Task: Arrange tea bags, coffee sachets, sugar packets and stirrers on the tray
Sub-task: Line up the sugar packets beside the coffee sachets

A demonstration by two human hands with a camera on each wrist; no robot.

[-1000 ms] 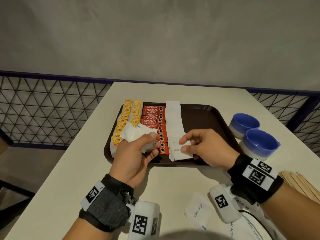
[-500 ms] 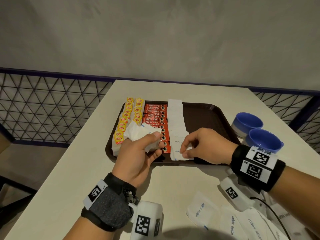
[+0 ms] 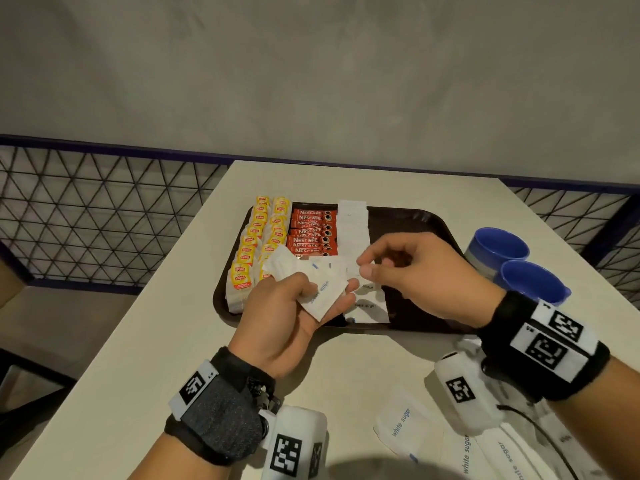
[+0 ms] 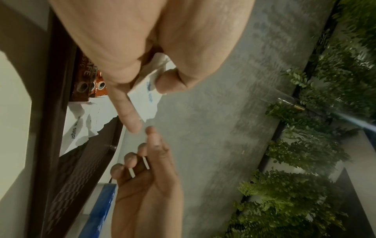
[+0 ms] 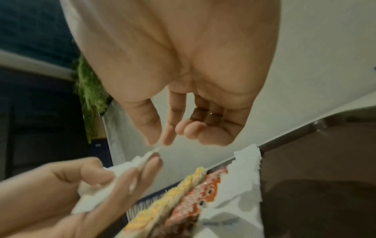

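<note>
A brown tray point(image 3: 415, 220) holds two columns of yellow tea bags point(image 3: 256, 237), a column of red coffee sachets point(image 3: 313, 233) and a row of white sugar packets point(image 3: 353, 223). Over the tray's near left part, my left hand point(image 3: 311, 296) grips a fanned stack of sugar packets point(image 3: 322, 289) between thumb and fingers. My right hand point(image 3: 363, 265) hovers just right of that stack. Its thumb and forefinger are slightly apart at a packet's corner point(image 5: 156, 149) and hold nothing. No stirrers are in view.
Loose sugar packets point(image 3: 401, 420) lie on the white table near me, at the right. Two blue cups point(image 3: 498, 247) stand right of the tray. A black mesh railing point(image 3: 104, 220) runs along the table's left side and behind it.
My right hand has lifted off the sugar packets at the tray's near edge and moved up to the stack in my left hand. The left hand has shifted slightly right.
</note>
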